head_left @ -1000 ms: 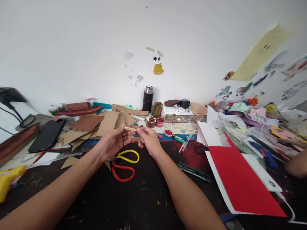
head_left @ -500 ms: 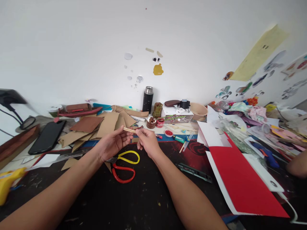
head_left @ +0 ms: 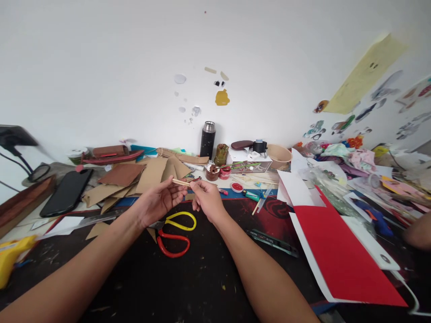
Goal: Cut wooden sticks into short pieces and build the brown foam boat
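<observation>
Between my two hands is a short, thin wooden stick (head_left: 181, 182), pale in colour and nearly level. My left hand (head_left: 160, 201) pinches its left end between thumb and finger, with the other fingers loosely curled. At the right end, the thumb and index finger of my right hand (head_left: 208, 199) close on the stick. Scissors (head_left: 173, 254) with one yellow and one red handle lie on the dark mat just below my hands, their blades partly under my left wrist.
Cardboard pieces (head_left: 151, 175) and a black phone (head_left: 66, 192) lie at left, beyond a yellow glue gun (head_left: 13, 255). Behind stands a black flask (head_left: 208, 140). Rightward are a cutter (head_left: 272, 242) and red paper (head_left: 346, 255). Another person's arm (head_left: 419, 233) shows at the right edge.
</observation>
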A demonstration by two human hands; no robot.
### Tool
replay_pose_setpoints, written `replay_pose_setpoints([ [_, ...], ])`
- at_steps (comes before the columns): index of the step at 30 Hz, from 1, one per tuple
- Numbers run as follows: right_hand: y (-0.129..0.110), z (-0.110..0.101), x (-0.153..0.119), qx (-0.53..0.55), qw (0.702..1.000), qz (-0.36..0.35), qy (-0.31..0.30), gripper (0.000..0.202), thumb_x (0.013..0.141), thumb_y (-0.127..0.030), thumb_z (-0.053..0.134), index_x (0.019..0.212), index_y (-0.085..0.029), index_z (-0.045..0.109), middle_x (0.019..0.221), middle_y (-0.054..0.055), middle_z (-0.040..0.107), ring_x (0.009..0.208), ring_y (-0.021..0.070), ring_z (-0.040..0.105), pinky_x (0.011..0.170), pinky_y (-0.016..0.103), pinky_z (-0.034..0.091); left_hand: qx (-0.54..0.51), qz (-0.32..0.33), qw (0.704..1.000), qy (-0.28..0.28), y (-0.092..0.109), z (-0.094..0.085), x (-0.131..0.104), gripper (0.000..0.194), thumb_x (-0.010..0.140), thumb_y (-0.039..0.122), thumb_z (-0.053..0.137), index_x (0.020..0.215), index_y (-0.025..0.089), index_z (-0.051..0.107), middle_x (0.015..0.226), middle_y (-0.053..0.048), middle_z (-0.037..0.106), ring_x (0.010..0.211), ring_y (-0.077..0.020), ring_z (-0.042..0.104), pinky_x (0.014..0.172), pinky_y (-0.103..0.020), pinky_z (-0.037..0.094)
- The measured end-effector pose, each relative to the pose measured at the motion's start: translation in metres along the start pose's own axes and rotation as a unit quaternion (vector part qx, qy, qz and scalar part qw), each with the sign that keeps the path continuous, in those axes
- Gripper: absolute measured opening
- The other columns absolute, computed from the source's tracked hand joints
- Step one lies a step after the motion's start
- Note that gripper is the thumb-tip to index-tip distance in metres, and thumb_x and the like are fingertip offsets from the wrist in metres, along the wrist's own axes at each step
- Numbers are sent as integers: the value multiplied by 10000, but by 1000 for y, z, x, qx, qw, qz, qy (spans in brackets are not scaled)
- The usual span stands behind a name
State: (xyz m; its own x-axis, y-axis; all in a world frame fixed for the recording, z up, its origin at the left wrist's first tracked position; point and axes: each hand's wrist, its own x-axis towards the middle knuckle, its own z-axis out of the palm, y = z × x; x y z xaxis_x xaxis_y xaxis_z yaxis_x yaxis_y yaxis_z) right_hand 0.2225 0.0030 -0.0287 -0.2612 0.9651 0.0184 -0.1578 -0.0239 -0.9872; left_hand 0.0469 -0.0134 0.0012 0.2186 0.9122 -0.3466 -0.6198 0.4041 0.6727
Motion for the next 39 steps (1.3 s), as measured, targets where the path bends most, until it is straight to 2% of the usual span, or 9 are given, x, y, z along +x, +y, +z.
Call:
replay_pose_setpoints([
  [9,3,0,1,-5,1000,9,1,464,858,-670,727,852,-215,637,411,-122,418,334,121,499,348,208,333,-2,-8,1000,12,0,-1,2,399,1120,213,454,1007,52,801,854,-167,823,720,-200,796,677,-262,667],
  [17,2,2,0,12,1000,4,13,475,842,-676,743,819,-223,602,410,-121,415,332,121,491,339,208,331,1,-20,1000,22,9,2,0,527,1139,342,419,945,50,813,885,-204,838,731,-221,805,673,-270,662],
  [20,1,2,0,9,1000,1,13,478,845,-680,740,817,-223,604,416,-118,421,332,119,492,341,207,328,7,-19,1000,8,9,0,1,514,1135,326,424,952,58,822,932,-211,846,759,-225,808,701,-280,664],
  [27,-2,2,-1,8,1000,5,5,476,846,-679,732,819,-218,616,415,-118,418,335,117,490,344,206,337,32,-7,999,1,8,-1,0,426,1119,234,470,982,53,831,935,-194,851,741,-203,803,662,-244,651],
  [34,3,-3,1,-11,1000,2,13,491,841,-696,732,824,-222,605,417,-119,421,336,121,494,345,204,336,48,2,999,13,4,3,-1,411,1124,216,471,996,42,820,950,-194,853,710,-181,799,642,-223,649],
  [39,2,-3,1,-26,1000,-1,14,491,855,-698,713,802,-226,590,414,-118,418,332,116,486,347,204,327,47,-11,999,13,4,3,0,435,1129,238,457,993,46,823,948,-202,853,753,-208,819,657,-241,660],
])
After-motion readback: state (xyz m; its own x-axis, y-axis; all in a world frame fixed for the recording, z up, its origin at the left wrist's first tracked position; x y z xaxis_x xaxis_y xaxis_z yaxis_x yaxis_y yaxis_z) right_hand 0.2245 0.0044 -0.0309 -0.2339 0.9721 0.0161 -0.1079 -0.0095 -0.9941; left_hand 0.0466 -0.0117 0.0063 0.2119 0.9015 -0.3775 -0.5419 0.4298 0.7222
